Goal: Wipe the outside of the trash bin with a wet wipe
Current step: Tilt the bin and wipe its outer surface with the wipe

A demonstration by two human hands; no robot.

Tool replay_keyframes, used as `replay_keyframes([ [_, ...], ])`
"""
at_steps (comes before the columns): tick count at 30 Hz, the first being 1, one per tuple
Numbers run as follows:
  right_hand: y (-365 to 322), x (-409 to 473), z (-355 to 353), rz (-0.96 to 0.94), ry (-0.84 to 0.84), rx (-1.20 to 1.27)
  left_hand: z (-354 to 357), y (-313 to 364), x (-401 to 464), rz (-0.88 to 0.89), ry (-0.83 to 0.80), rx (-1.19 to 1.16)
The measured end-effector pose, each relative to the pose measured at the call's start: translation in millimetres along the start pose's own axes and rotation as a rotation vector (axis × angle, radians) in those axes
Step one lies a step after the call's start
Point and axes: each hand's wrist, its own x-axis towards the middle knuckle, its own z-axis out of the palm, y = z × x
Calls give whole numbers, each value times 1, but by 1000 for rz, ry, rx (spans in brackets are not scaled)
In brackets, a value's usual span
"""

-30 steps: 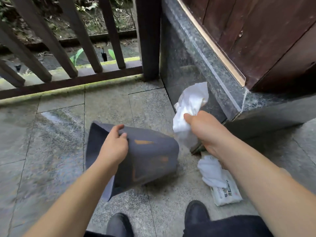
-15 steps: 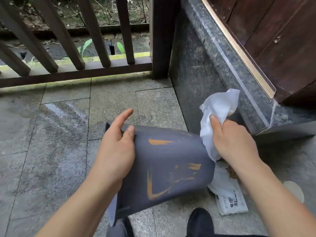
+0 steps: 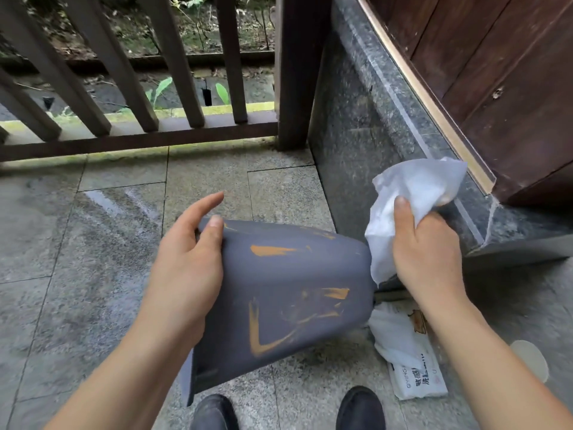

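Observation:
A dark grey trash bin (image 3: 279,299) with orange smears on its side is held tipped over above the floor, its base pointing right. My left hand (image 3: 186,259) grips the bin at its rim end, thumb on the outside, index finger raised. My right hand (image 3: 428,252) clutches a crumpled white wet wipe (image 3: 412,197) beside the bin's base. The wipe's lower edge hangs against the base corner.
A white wet-wipe pack (image 3: 412,367) lies on the stone floor by my right foot (image 3: 359,408). A granite ledge (image 3: 387,125) under a wooden door (image 3: 502,72) runs along the right. A dark wooden railing (image 3: 139,88) closes the far side. A pale disc (image 3: 530,358) lies far right.
The bin was lifted and turned so its smeared side faces me. My right hand with the wipe moved from above the pack to the bin's base.

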Motion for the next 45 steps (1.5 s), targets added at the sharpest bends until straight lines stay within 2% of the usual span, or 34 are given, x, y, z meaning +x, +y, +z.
replay_keyframes([
  [3,-4,1,-3,-8,10,-12,-3,1,0,-8,-3,-20],
  [7,1,0,0,-32,-73,46,-7,0,2,-33,22,-55],
  [11,2,-9,6,-172,-183,-109,-11,-1,7,-36,36,-73],
  [18,7,-11,23,-41,-337,-119,12,-39,1,17,3,62],
  [28,40,-46,67,143,-697,-120,26,-110,1,-137,49,119],
  [33,68,-44,75,179,-742,-124,26,-114,12,-104,23,142],
  [39,69,-49,99,157,-792,-60,26,-110,18,-75,-67,172],
  [42,66,-62,111,69,-842,-178,29,-108,10,-68,-89,169],
  [45,58,-69,110,-14,-807,-86,31,-108,4,-60,-109,152],
])
